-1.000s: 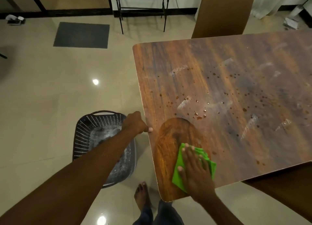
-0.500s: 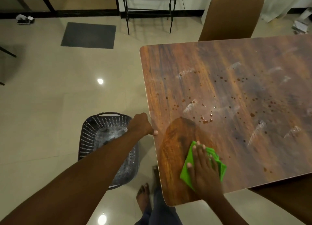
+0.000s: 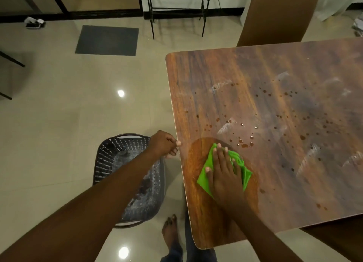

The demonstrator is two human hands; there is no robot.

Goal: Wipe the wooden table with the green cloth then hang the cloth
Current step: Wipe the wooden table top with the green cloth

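The wooden table (image 3: 265, 80) fills the right half of the view, dusty and dotted with dark droplets and pale smears. A cleaner, darker oval patch lies near its left edge. The green cloth (image 3: 204, 178) lies crumpled on that patch, and my right hand (image 3: 225, 172) presses flat on it with straight fingers. My left hand (image 3: 164, 144) grips the table's left edge, thumb on top and fingers curled under the rim.
A dark perforated plastic basket (image 3: 110, 155) stands on the tiled floor just left of the table. A brown chair (image 3: 275, 15) sits at the far side, and another brown seat (image 3: 337, 240) at the near right. A black metal rack (image 3: 176, 8) and grey mat (image 3: 107, 40) lie beyond.
My right hand has pushed the green cloth away from me across the table, toward the droplets. My left hand stays on the table edge.
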